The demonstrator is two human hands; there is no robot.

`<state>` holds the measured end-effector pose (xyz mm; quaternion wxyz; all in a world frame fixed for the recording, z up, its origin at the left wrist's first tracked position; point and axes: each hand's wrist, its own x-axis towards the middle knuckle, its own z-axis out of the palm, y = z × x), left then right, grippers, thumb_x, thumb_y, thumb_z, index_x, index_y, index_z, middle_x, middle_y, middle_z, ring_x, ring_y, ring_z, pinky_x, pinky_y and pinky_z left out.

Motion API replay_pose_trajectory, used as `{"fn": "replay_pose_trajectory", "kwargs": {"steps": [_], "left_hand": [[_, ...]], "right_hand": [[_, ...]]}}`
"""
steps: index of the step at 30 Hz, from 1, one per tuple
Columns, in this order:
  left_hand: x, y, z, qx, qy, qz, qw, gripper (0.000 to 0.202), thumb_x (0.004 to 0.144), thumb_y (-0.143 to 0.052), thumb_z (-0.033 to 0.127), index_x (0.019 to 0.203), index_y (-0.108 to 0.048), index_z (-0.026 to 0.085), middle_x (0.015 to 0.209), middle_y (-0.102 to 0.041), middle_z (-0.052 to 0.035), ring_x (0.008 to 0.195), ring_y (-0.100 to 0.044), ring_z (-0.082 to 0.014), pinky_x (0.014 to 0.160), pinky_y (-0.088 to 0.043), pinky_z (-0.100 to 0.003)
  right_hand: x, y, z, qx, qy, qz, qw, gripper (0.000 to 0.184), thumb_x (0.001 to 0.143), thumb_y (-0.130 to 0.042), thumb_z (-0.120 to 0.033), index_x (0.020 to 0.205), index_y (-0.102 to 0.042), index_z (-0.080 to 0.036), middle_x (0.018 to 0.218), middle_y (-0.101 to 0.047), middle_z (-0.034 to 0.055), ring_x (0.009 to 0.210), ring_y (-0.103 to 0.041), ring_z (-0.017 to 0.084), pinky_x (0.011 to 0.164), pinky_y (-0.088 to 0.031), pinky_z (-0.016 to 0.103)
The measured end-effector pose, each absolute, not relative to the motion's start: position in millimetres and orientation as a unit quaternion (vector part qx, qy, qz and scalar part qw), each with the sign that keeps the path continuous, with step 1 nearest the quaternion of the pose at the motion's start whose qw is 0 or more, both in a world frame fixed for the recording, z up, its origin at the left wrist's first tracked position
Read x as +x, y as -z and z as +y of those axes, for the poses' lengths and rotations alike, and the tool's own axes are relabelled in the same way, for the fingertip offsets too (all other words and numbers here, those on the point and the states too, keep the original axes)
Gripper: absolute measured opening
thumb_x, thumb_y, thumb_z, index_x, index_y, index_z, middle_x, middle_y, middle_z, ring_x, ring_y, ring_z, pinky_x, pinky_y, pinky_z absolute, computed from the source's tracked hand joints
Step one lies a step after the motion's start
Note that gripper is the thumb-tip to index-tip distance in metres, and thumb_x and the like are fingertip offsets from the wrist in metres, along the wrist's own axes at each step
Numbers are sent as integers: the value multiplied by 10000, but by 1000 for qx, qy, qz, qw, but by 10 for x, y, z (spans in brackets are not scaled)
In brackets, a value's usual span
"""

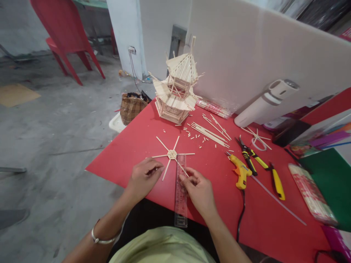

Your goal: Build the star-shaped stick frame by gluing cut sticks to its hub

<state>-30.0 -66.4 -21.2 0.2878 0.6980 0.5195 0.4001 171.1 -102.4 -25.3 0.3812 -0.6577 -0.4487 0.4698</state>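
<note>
A star of thin wooden sticks point(172, 155) with a small hexagonal hub lies on the red table point(131, 149). My left hand point(144, 177) rests just below its lower-left spoke, fingers curled in a pinch; what they hold is too small to make out. My right hand point(199, 188) lies on a clear ruler point(181, 193), fingers bent, pinching the end of the star's lower-right spoke. A stick-built pagoda model point(177, 89) stands at the table's far edge.
Loose sticks point(210, 132) lie mid-table. To the right are a yellow glue gun point(241, 173), yellow-handled cutters point(253, 157), a yellow knife point(277, 182), a stick packet point(311, 191) and a white roll point(264, 104). A checked bag point(131, 107) and red chair point(68, 33) stand on the floor at left.
</note>
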Motion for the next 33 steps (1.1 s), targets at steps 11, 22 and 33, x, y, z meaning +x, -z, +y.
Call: {"fn": "replay_pose_trajectory", "kwargs": {"steps": [11, 22, 33], "left_hand": [[-289, 189, -669, 698, -403, 519, 286, 153, 848, -561, 174, 765, -689, 181, 773, -666, -29, 672, -580, -121, 632, -442, -225], [-289, 195, -669, 698, -406, 519, 280, 158, 850, -560, 185, 764, -692, 184, 772, -675, -31, 681, -593, -125, 629, -445, -230], [-289, 189, -673, 707, -400, 510, 282, 161, 868, -559, 208, 771, -687, 190, 764, -668, -29, 689, -591, -125, 622, -445, -219]], "right_hand": [[1714, 241, -1010, -660, -469, -454, 372, 515, 770, -669, -514, 1138, -641, -156, 602, -624, -22, 558, -595, 152, 530, -481, 244], [1713, 262, -1012, -657, -472, -453, 374, 536, 764, -665, -528, 1140, -641, -147, 599, -626, -11, 541, -590, 157, 510, -484, 251], [1715, 251, -1014, -659, -467, -458, 371, 535, 764, -665, -524, 1144, -641, -149, 615, -656, 2, 564, -619, 171, 502, -475, 249]]}}
